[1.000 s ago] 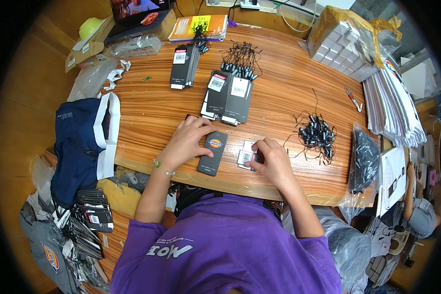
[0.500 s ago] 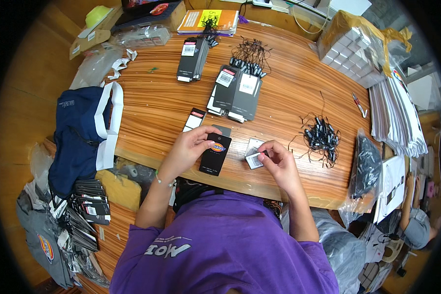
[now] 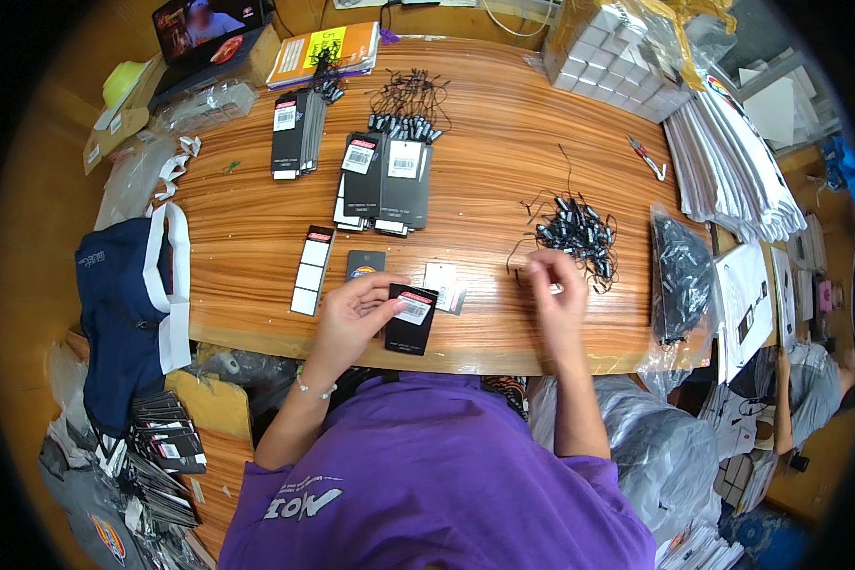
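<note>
My left hand (image 3: 359, 309) pinches a black hang tag (image 3: 410, 332) near the table's front edge. A white barcode sticker and a red band show on its upper part. At the front edge of a tangled pile of black tag strings (image 3: 579, 236) is my right hand (image 3: 559, 290), its fingers bent and thumb apart from them; a small pale spot between them is unclear. Beyond my left hand lies a dark tag (image 3: 366, 261) with a logo, partly covered. A black strip with white squares (image 3: 312, 271) lies left of it, and a small white label card (image 3: 444, 285) to its right.
Stacks of strung tags (image 3: 297, 138) and stickered tags (image 3: 407, 195) stand farther back. Navy clothing (image 3: 119, 294) hangs over the left edge. On the right are a thread snipper (image 3: 648, 157), a bag of black strings (image 3: 681, 271), folded white garments (image 3: 731, 171) and wrapped small boxes (image 3: 608, 66).
The view has shifted, so the table appears farther left. My right hand has moved from the small white label to the string pile. The left-hand tag now shows a barcode sticker, not a logo.
</note>
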A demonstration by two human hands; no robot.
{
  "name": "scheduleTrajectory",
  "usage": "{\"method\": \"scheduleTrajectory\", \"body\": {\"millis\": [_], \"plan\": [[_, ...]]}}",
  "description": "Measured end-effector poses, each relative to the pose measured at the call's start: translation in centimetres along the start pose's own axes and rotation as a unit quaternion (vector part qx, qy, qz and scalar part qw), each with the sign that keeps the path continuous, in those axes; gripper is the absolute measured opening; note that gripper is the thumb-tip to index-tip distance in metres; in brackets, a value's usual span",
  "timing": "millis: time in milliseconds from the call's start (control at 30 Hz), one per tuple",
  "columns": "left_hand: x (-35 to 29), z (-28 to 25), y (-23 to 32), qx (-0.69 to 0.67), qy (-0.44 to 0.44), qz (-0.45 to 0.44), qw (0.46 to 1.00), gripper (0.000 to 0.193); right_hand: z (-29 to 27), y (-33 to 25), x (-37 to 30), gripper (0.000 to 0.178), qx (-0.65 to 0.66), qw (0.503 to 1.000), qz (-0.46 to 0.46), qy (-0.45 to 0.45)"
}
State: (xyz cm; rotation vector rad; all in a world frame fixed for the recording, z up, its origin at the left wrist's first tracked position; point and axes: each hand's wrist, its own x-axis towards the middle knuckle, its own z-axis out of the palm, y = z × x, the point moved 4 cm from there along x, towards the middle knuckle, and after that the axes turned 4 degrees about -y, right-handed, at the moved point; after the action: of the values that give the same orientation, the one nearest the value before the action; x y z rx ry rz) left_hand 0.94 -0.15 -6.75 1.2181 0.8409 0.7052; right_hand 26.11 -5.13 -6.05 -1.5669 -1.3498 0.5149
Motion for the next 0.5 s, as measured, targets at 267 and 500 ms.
{"method": "scheduleTrajectory", "body": {"millis": [267, 500], "plan": [[0.1, 0.7, -0.5, 0.002, -0.025, 0.009, 1.0, 0.031, -9.8, 4.1, 0.6, 0.008, -0.272, 0.959, 0.024, 0.075], [0.5, 2.3, 0.5, -0.004, -0.031, 0.016, 0.999, 0.031, -9.4, 5.7, 1.2, 0.008, -0.241, 0.953, 0.174, 0.058]]}}
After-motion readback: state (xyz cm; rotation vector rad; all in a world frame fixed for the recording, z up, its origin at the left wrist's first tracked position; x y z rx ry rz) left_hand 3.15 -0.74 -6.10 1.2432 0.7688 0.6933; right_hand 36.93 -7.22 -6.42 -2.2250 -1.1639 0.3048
